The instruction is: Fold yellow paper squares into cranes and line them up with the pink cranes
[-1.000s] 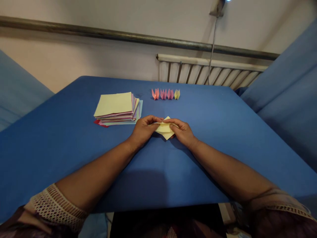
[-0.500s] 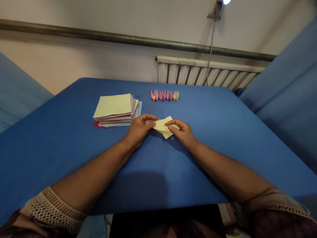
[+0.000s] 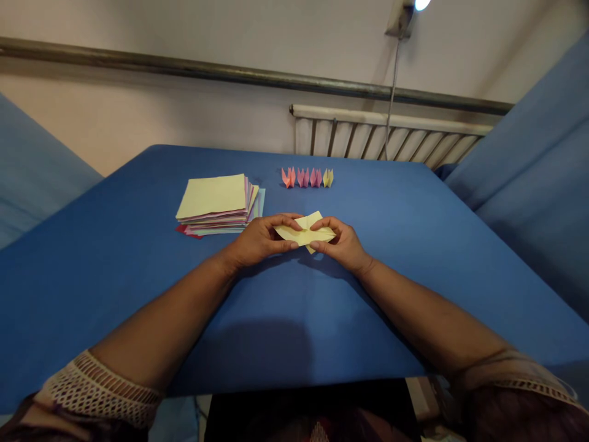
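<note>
Between both hands is a partly folded piece of yellow origami paper (image 3: 304, 236), held just above the blue-covered table. My left hand (image 3: 263, 238) grips its left side, thumb on the near edge and fingers on the far one. On the right side, my right hand (image 3: 343, 244) pinches it the same way. A layer of the paper bulges between the thumbs and index fingers, and one pointed corner sticks up at the back. Left of my left hand lies a stack of coloured paper (image 3: 212, 197), a yellow sheet on top.
Several small folded paper figures stand in a row at the back: an orange one (image 3: 288, 177), pink ones (image 3: 303, 178) and a yellow one (image 3: 328, 178). The blue table (image 3: 391, 202) ends near a radiator (image 3: 359, 132) and wall. Blue curtains (image 3: 534, 166) hang at both sides.
My left thumb and fingers have moved inward onto the paper's middle. Both hands now grip it symmetrically, and its upper layer has been drawn into a rounded, spread shape.
</note>
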{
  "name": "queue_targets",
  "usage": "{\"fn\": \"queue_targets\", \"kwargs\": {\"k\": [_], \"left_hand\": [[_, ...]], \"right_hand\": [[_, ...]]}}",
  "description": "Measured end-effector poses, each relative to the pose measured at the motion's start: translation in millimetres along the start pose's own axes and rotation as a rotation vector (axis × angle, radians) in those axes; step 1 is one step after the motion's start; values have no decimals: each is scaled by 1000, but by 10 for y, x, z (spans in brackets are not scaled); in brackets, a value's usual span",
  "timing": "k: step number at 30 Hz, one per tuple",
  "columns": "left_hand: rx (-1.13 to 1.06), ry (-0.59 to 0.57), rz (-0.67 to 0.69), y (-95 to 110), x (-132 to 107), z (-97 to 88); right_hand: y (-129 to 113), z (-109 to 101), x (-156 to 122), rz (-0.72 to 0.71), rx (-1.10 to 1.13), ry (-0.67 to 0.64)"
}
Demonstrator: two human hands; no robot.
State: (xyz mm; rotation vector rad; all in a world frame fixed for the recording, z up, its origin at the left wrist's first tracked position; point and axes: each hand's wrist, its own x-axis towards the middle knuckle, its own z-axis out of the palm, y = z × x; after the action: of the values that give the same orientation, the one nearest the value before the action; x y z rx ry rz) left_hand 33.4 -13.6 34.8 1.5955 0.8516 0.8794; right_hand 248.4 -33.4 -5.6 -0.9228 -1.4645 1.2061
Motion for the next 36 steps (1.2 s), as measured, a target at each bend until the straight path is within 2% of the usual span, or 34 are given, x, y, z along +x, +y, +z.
{"fn": "queue_targets", "kwargs": {"k": [5,11,16,21,27,30,33,36], "left_hand": [[74,-22,-16,33,9,-42],[151,93,-27,9,20,24],[220,212,-72,-61,25,63],[282,289,-75,-106,38,79],[300,318,-14,-50,20,108],[168,347,-16,-43,15,144],[-139,398,-77,-78,20,222],[-434,366,-150,-123,24,326]], "right_hand": [[3,-13,0,-5,-27,-1],[47,3,-1,-98,-17,-24],[136,31,18,-154,-9,39],[161,48,34,-64,39,57],[76,55,57,96,25,83],[35,74,49,160,39,78],[26,138,28,213,161,119],[27,232,1,252,338,191]]}}
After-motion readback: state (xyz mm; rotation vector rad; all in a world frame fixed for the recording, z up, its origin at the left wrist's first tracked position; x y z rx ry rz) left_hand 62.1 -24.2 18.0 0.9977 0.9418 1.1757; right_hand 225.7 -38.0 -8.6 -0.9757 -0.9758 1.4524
